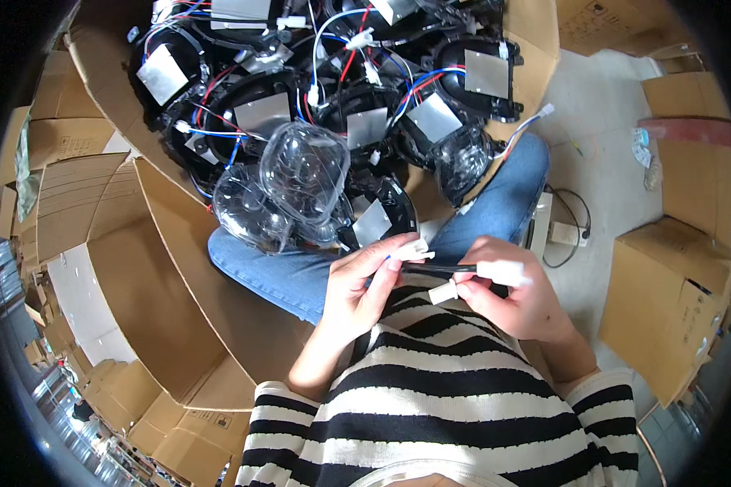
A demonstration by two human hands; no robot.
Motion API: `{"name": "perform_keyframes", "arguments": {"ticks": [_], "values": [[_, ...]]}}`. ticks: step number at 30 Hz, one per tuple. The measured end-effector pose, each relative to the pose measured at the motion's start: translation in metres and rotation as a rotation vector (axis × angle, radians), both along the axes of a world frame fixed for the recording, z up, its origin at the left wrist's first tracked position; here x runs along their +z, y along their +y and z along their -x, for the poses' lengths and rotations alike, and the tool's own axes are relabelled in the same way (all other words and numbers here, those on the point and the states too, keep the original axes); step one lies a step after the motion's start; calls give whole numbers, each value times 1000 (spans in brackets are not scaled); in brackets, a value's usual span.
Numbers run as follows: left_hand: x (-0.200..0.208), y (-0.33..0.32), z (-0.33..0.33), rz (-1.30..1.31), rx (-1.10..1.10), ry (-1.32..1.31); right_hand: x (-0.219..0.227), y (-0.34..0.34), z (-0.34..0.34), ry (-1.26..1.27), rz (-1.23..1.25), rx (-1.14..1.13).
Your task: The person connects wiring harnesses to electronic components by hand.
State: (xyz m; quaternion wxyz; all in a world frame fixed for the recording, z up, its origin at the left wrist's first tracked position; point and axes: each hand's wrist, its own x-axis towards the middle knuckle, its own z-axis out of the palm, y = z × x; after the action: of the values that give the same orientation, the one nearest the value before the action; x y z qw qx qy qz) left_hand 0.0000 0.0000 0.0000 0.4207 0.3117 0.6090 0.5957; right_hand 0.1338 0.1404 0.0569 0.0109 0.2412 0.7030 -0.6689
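My left hand (353, 290) pinches a small white plug connector (413, 251) between thumb and fingertips, just in front of my striped top. Facing it on the right, my right hand (521, 302) is closed on a short black cable (439, 269) that spans the gap between both hands. A blurred white end piece (503, 273) lies along the right fingers on that cable. From beneath the right thumb a second whitish connector (443, 292) sticks out. Beyond the left fingers sits a black part with a silver plate (373, 225).
A large open cardboard box (110, 81) ahead holds several black housings with silver plates and coloured wires. Clear plastic covers (304, 172) lie over its near side. To the left stands an empty carton (158, 284); more cartons (666, 284) and a black cord (581, 207) are on the right.
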Motion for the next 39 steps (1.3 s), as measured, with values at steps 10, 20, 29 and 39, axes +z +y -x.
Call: {"name": "perform_keyframes", "arguments": {"ticks": [10,20,29,39], "values": [[-4,-1,14,-143,-440,174,0,22,-22,177,-139,-71],[-14,1,22,-278,-666,-164,-9,14,-8,241,-179,39],[-18,4,21,-292,-752,-272,-13,8,-8,200,-256,61],[-11,6,24,-79,-597,-419,-20,7,-7,222,-412,-7]]}}
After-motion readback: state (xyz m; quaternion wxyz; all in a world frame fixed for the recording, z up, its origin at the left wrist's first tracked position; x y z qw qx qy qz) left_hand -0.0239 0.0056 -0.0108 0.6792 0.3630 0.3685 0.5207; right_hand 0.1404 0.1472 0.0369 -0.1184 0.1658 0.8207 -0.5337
